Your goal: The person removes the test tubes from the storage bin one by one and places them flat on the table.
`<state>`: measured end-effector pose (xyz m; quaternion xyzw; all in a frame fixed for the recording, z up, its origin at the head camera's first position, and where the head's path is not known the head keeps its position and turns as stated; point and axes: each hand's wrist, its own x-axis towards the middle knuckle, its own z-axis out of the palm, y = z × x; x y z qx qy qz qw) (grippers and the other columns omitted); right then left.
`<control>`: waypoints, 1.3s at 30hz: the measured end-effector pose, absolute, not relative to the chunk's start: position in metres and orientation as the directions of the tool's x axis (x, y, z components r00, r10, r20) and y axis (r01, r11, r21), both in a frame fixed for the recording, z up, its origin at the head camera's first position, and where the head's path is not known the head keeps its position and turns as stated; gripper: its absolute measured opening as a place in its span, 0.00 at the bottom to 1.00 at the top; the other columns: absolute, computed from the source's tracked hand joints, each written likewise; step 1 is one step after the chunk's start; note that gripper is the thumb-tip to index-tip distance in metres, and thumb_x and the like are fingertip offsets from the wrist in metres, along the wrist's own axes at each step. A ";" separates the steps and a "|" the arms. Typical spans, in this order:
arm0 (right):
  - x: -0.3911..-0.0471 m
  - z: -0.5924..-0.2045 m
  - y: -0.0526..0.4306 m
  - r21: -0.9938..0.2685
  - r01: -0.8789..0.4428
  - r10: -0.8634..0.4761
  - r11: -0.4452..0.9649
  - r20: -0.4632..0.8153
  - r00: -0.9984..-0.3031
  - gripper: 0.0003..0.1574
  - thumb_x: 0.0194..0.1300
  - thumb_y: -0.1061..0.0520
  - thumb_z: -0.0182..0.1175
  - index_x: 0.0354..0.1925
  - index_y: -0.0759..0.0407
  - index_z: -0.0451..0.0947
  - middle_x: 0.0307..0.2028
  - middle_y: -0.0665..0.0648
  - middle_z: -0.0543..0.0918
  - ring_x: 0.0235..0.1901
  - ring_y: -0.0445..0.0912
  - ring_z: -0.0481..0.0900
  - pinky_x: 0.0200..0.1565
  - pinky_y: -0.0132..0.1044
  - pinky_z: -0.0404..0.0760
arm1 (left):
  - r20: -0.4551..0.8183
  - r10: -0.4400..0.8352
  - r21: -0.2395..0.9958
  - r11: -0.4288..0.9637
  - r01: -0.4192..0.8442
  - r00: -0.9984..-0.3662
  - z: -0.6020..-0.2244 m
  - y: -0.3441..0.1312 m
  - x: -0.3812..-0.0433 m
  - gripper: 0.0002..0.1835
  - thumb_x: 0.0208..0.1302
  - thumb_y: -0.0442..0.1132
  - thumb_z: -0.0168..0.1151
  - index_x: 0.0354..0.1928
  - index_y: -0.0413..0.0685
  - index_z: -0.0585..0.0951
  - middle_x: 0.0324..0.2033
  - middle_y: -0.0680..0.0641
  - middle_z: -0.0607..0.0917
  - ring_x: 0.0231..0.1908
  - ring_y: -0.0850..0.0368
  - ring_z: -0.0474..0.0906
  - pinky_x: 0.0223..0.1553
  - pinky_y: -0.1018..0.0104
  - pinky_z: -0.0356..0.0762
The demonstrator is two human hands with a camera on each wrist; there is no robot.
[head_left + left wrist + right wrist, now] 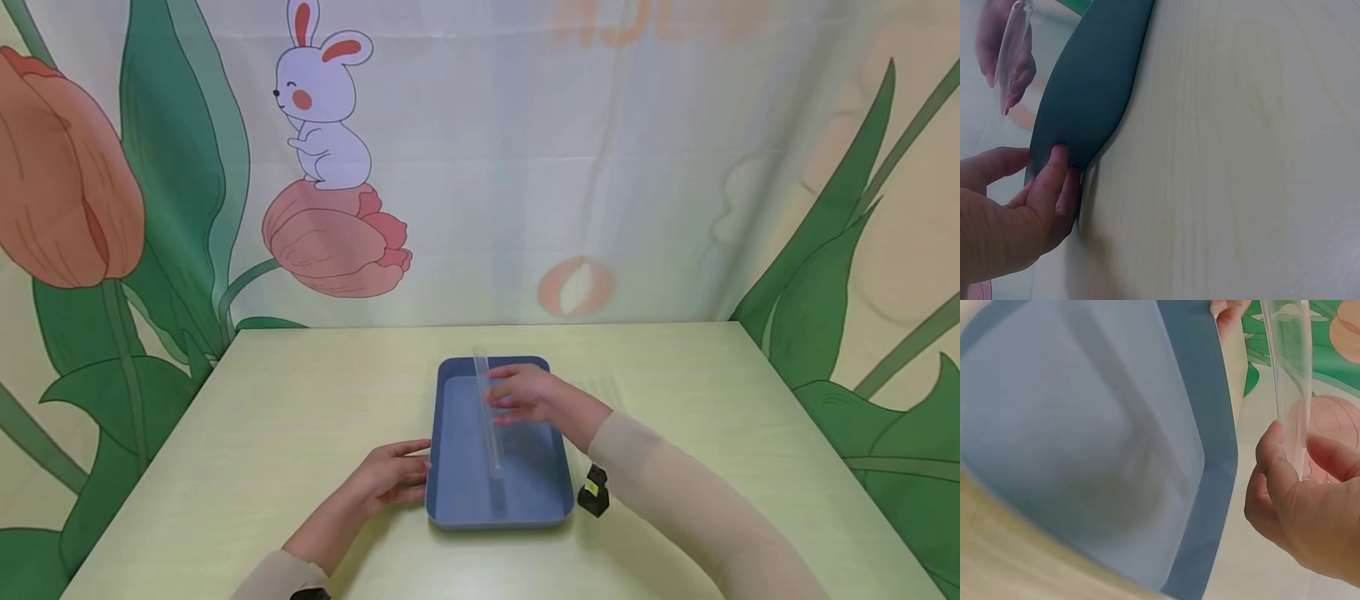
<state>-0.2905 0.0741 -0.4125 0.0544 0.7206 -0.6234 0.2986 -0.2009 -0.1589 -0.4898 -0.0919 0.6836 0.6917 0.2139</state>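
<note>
A long clear tube (pixel 492 450) is in my right hand (pixel 525 393), pinched between thumb and fingers. It hangs above the blue tray (pixel 501 526), slightly tilted, and casts a shadow on the tray floor. In the right wrist view the clear tube (pixel 1291 362) rises from the fingertips, see-through and hollow. Against the tray's left outer wall rest the fingers of my left hand (pixel 392 477). The left wrist view shows these fingers (pixel 1054 181) fairly straight on the blue wall, the thumb by its rim. No other item shows inside the tray.
Right of the tray, partly behind the right forearm, lie faint clear pieces (pixel 603 387) on the pale wooden table (pixel 315 400). A black wrist camera (pixel 594 492) hangs under the right sleeve. Behind the table is a printed curtain (pixel 480 167) with a rabbit and tulips.
</note>
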 end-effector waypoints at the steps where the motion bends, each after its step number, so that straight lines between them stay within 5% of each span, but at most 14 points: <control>1: -0.291 -0.411 0.077 -0.869 0.442 -0.300 0.222 -0.492 -0.818 0.37 0.71 0.67 0.58 0.75 0.62 0.63 0.55 0.62 0.79 0.49 0.50 0.77 0.58 0.48 0.86 | -0.419 0.170 0.907 0.026 -0.421 -0.892 -0.490 -0.159 -0.201 0.31 0.68 0.27 0.57 0.73 0.31 0.67 0.65 0.29 0.78 0.43 0.57 0.87 0.42 0.61 0.90; 7: -0.291 -0.406 0.100 -0.891 0.378 -0.346 0.251 -0.448 -0.824 0.39 0.73 0.65 0.55 0.78 0.63 0.57 0.70 0.69 0.71 0.58 0.52 0.76 0.65 0.50 0.81 | -0.419 0.170 0.907 0.025 -0.421 -0.892 -0.489 -0.159 -0.200 0.31 0.68 0.27 0.57 0.73 0.30 0.67 0.65 0.28 0.78 0.43 0.56 0.87 0.42 0.61 0.90; 12: -0.291 -0.400 0.121 -0.904 0.344 -0.375 0.253 -0.420 -0.827 0.39 0.74 0.64 0.54 0.79 0.64 0.54 0.72 0.70 0.67 0.57 0.50 0.76 0.59 0.43 0.85 | -0.417 0.169 0.908 0.029 -0.419 -0.893 -0.489 -0.159 -0.201 0.31 0.68 0.27 0.57 0.73 0.30 0.67 0.66 0.28 0.76 0.44 0.56 0.87 0.43 0.60 0.90; 18: -0.290 -0.395 0.143 -0.905 0.353 -0.356 0.238 -0.420 -0.835 0.40 0.75 0.63 0.55 0.79 0.63 0.54 0.64 0.64 0.74 0.44 0.41 0.78 0.44 0.31 0.86 | -0.416 0.171 0.909 0.037 -0.416 -0.893 -0.489 -0.158 -0.202 0.31 0.69 0.27 0.57 0.73 0.31 0.66 0.67 0.27 0.75 0.46 0.54 0.87 0.44 0.60 0.90; 28: -0.290 -0.394 0.178 -0.901 0.349 -0.323 0.257 -0.421 -0.848 0.40 0.76 0.61 0.54 0.80 0.64 0.52 0.42 0.48 0.80 0.37 0.36 0.80 0.41 0.29 0.86 | -0.421 0.174 0.906 0.038 -0.421 -0.890 -0.490 -0.158 -0.201 0.30 0.70 0.27 0.57 0.73 0.30 0.66 0.67 0.27 0.75 0.45 0.55 0.87 0.43 0.60 0.90; 39: -0.289 -0.396 0.223 -0.892 0.353 -0.262 0.284 -0.426 -0.866 0.43 0.76 0.57 0.57 0.80 0.65 0.51 0.41 0.46 0.80 0.39 0.37 0.80 0.42 0.28 0.86 | -0.413 0.176 0.910 0.038 -0.413 -0.894 -0.490 -0.158 -0.201 0.31 0.69 0.28 0.57 0.73 0.30 0.66 0.67 0.28 0.75 0.44 0.56 0.87 0.42 0.61 0.90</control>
